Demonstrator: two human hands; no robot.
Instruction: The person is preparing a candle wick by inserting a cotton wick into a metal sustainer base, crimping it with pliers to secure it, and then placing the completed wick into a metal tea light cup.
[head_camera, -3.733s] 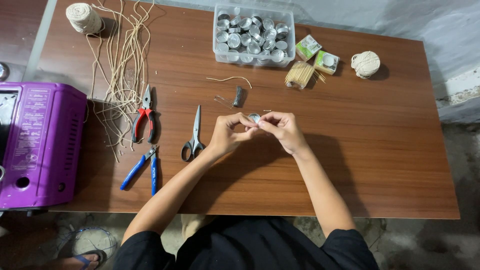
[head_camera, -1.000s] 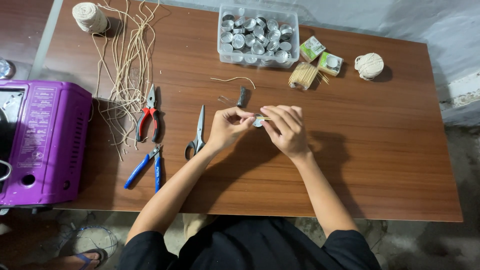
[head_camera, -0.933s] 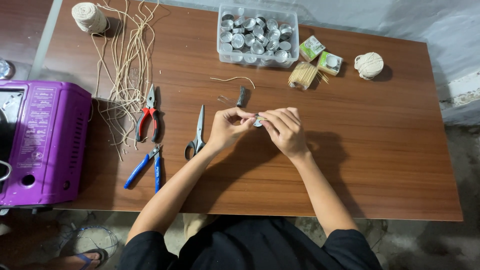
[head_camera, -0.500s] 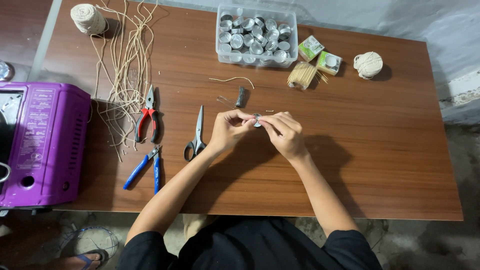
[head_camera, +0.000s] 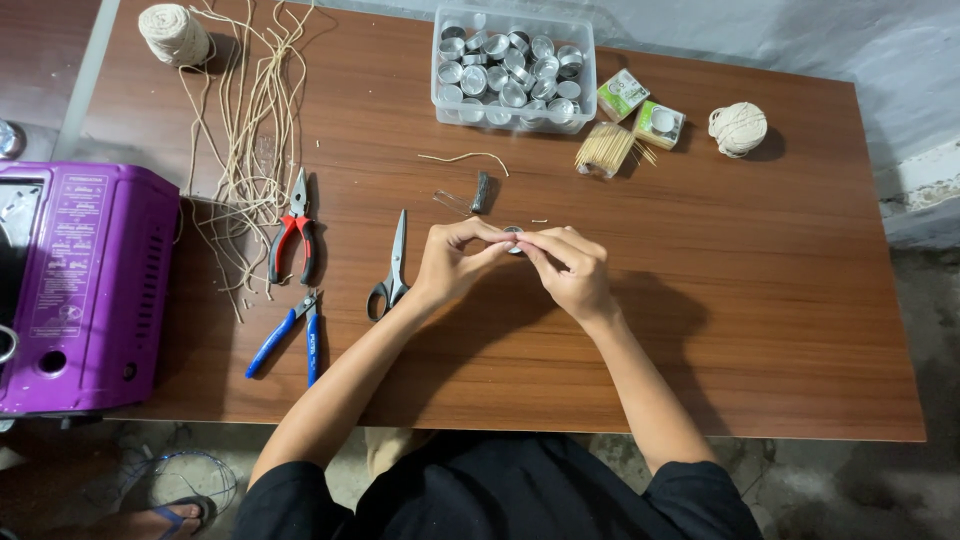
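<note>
**Two hands pinching a small metal cup over a brown table**

A brown wood-grain table (head_camera: 760, 300) is filling most of the view, standing against a pale wall, with rough grey floor showing along its right and near edges. The right half of the tabletop is lying bare, giving the widest open room; the left side is crowding up with tools and cord.

The left hand (head_camera: 452, 262) and the right hand (head_camera: 572, 268) are meeting at the table's middle, fingertips closing narrowly together on one small metal cup (head_camera: 513, 233), which is being held just above the surface. Only a sliver of it is showing between the fingers.

Left of the hands, one pair of scissors (head_camera: 390, 268), one red-handled pair of pliers (head_camera: 290, 232) and one blue-handled pair of pliers (head_camera: 290, 336) are lying near each other. A purple appliance (head_camera: 80, 290) is overhanging the left edge. Loose cord strands (head_camera: 245, 130) are trailing from one ball of twine (head_camera: 172, 34); a second ball (head_camera: 737, 128) is sitting near the far right. At the far edge, one clear tub of metal cups (head_camera: 512, 70), two small green boxes (head_camera: 640, 110) and one bundle of toothpicks (head_camera: 604, 148) are sitting close together.
</note>
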